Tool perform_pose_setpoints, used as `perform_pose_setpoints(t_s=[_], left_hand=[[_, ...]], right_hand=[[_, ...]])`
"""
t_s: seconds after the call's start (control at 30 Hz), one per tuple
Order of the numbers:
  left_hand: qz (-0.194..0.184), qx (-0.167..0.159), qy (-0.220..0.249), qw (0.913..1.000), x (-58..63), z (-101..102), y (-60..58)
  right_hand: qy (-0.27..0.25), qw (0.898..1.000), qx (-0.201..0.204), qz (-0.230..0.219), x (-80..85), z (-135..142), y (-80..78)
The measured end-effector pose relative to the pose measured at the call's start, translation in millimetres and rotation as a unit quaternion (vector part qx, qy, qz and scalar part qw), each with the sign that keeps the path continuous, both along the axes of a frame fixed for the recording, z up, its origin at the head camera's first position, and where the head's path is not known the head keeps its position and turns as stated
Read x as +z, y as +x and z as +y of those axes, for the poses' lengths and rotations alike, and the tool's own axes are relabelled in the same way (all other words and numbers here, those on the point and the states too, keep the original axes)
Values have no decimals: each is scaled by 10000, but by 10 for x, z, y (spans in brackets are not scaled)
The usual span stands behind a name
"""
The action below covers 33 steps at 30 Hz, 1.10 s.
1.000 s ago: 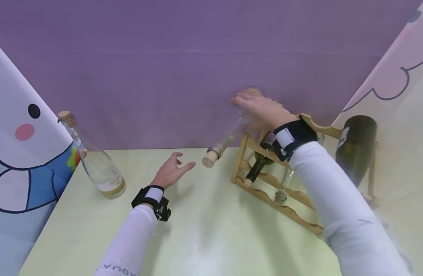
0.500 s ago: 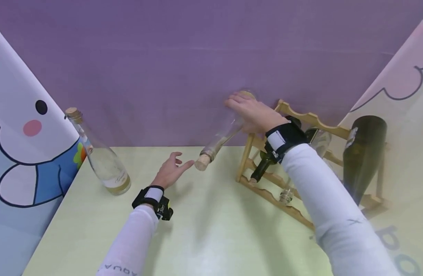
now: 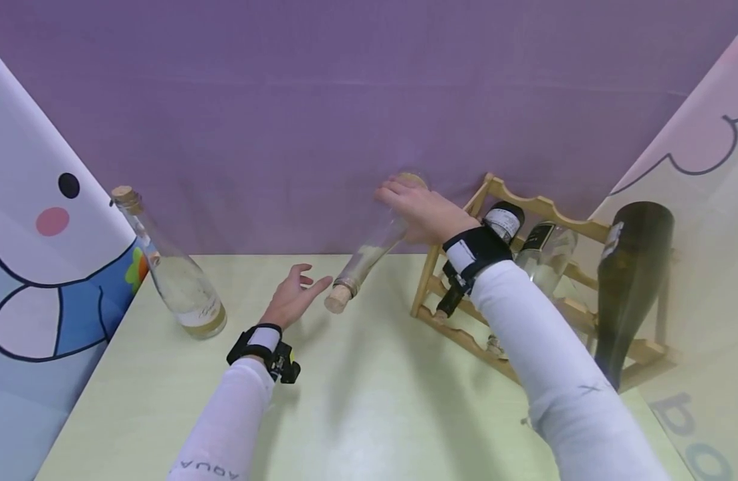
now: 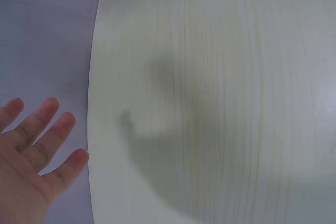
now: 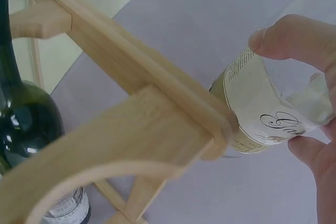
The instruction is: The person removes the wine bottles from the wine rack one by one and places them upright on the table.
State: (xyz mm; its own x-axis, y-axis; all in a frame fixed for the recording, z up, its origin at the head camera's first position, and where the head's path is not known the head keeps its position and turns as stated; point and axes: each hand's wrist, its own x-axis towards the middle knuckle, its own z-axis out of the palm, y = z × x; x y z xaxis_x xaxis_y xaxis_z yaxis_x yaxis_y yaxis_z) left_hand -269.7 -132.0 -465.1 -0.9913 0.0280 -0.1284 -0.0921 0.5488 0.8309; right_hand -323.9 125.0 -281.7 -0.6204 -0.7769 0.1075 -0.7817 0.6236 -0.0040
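Just left of the wooden rack [image 5: 131,124], over the table [image 3: 399,427], grips the clear bottle [image 3: 370,256] near its base with the right hand [image 3: 426,212]! Points its cork [image 3: 337,299] downward beside the relaxed, free left hand [image 3: 292,295], leaving a gap from the rack's edge. Can't see the rack's middle behind the right sleeve [image 3: 561,347], nor make out any touch between cork and left thumb [image 3: 319,288].

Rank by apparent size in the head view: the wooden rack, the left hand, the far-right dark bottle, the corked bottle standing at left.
Largest to smallest:
Wooden rack, even partly covered
Far-right dark bottle
Standing corked bottle
Left hand
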Motion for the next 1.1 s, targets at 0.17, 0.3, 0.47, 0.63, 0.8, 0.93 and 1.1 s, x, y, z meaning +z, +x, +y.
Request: perform_pose_setpoints(t_s=[0.17, 0.3, 0.47, 0.63, 0.8, 0.93, 1.1], left_hand=[[20, 9, 163, 9999, 17, 18, 4], [47, 13, 231, 9997, 15, 19, 12], [75, 7, 339, 9994, -8, 5, 27], [70, -172, 558, 9983, -15, 5, 58], [93, -429, 520, 9977, -41, 9, 80], [120, -454, 521, 9975, -64, -6, 88], [103, -446, 620, 9970, -82, -17, 84]], right_hand=[[21, 10000, 42, 28, -88, -82, 4], [130, 9999, 49, -90, -177, -153, 19], [291, 9991, 24, -314, -289, -206, 60], [323, 9984, -40, -465, -408, -234, 75], [188, 9969, -199, -738, -551, -242, 87], [19, 9953, -231, -942, -663, -245, 104], [-97, 9929, -424, -1111, -791, -247, 124]])
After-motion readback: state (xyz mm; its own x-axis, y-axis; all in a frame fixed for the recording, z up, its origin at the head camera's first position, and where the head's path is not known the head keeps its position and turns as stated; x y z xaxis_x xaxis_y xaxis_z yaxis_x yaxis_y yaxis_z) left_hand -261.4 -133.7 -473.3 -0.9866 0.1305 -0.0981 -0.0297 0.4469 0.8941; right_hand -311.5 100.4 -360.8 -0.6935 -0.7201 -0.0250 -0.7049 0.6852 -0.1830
